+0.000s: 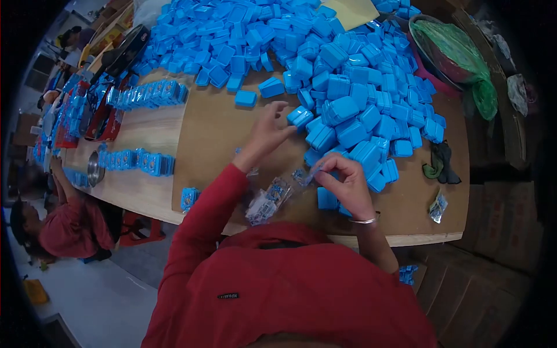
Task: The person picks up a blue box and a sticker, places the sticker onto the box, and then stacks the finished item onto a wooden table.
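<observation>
My left hand (271, 130) is over the brown board (203, 124), fingers apart, with its fingertips beside a blue box (300, 117) at the edge of the large pile of blue boxes (348, 107). Whether it touches that box is unclear. Lower right, my right hand (345, 184), with a bracelet at the wrist, pinches a small clear plastic bag (314, 173). Between my forearms lie clear packets with small parts (270, 200). Another blue box (327, 198) sits just left of my right hand.
Rows of packed blue boxes (152, 94) stand at the left, near a metal bowl (94, 168). A dark cloth (442, 165) and a small packet (438, 207) lie at the right. Green plastic (458, 49) covers a basin at the back right. A co-worker (72, 223) is at the far left.
</observation>
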Demonstrator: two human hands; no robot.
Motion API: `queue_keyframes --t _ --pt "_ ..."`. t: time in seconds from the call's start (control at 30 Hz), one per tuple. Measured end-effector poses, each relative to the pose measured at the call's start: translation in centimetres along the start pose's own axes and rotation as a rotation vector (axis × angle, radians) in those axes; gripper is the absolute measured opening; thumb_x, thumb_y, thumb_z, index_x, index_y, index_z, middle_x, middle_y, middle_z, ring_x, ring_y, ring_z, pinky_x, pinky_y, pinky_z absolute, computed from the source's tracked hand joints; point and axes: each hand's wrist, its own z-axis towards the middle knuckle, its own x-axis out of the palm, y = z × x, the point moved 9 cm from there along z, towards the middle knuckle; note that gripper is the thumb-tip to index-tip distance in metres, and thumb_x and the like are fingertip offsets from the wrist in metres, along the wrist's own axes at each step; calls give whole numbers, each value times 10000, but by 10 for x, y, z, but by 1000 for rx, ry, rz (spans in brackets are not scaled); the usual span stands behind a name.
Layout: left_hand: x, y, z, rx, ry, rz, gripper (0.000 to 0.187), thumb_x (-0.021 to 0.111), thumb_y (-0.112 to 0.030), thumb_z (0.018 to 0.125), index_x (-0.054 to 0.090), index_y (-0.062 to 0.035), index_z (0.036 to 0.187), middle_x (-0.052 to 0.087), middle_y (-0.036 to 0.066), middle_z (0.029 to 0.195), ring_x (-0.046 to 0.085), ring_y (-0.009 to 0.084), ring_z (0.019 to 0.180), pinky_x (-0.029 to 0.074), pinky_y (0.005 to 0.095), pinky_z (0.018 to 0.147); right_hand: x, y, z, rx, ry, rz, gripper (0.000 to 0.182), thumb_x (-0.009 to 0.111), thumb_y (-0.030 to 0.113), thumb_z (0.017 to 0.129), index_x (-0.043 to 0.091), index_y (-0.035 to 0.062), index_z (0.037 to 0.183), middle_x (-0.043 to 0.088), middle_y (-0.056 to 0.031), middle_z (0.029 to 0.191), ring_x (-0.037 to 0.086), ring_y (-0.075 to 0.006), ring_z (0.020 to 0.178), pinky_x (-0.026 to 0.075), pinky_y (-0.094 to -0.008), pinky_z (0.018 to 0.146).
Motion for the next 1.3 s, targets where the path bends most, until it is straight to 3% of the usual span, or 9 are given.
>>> queue_keyframes --t 0.03,0.13,0.23,0.33,0.4,0.6,0.8,1.2,1.3 --pt "8 -5 3 157 -46 141 318 655 -129 788 580 -22 1079 595 45 932 565 112 836 457 259 748 -2 -1 -2 29 -23 -7 104 662 79 817 589 6 804 581 9 724 500 -38 689 400 -202 609" --pt "18 22 2 81 30 -5 364 646 -113 774 564 -46 1122 575 54 1027 556 122 899 460 266 747 -5 2 -5 108 -102 8 118 673 92 808 588 12 790 576 2 714 491 -53 673 396 -224 603" --pt "-8 44 -26 -420 4 -605 362 594 -160 808 531 -47 1147 533 87 1138 553 158 974 479 298 779 -9 4 -3 116 -177 15 126 674 103 806 589 10 799 585 -9 720 507 -69 682 403 -235 611" --pt "-40 11 -65 -452 -3 -917 397 545 -187 836 479 -20 1190 523 106 1155 564 187 1009 488 336 840 -9 11 12 -39 -206 -175 131 671 104 801 589 2 813 603 -39 752 540 -104 696 418 -246 622" --pt "-54 -11 -87 -426 -26 -932 387 503 -145 847 458 -6 1205 508 110 1150 567 184 1003 504 334 835 2 22 19 -184 -228 -332 132 668 98 797 589 -3 825 612 -66 781 562 -133 709 430 -256 632" --pt "-75 -35 -113 -374 -92 -896 380 487 -99 845 443 13 1205 488 109 1154 554 183 1009 494 315 841 46 14 21 -44 64 -198 137 660 89 809 556 4 835 573 -45 808 499 -101 763 422 -256 690" --pt "-79 -48 -111 -354 -117 -919 388 483 -67 824 447 -1 1205 494 96 1160 529 146 1016 448 268 855 50 20 12 -229 131 -225 191 687 131 759 589 2 859 605 -104 863 565 -217 783 440 -319 681" --pt "-79 -63 -133 -250 -124 -887 462 542 -116 773 438 12 1205 496 109 1164 500 180 1089 387 306 958 57 21 5 -112 93 131 233 664 113 814 628 28 1028 625 -97 1047 597 -165 950 466 -285 813" --pt "-80 -68 -135 -223 -118 -899 446 513 -57 770 446 -3 1208 480 103 1193 483 166 1095 371 288 957 60 26 6 -217 149 59 211 654 28 819 605 -13 1020 517 -123 1179 535 -170 1007 440 -285 862"
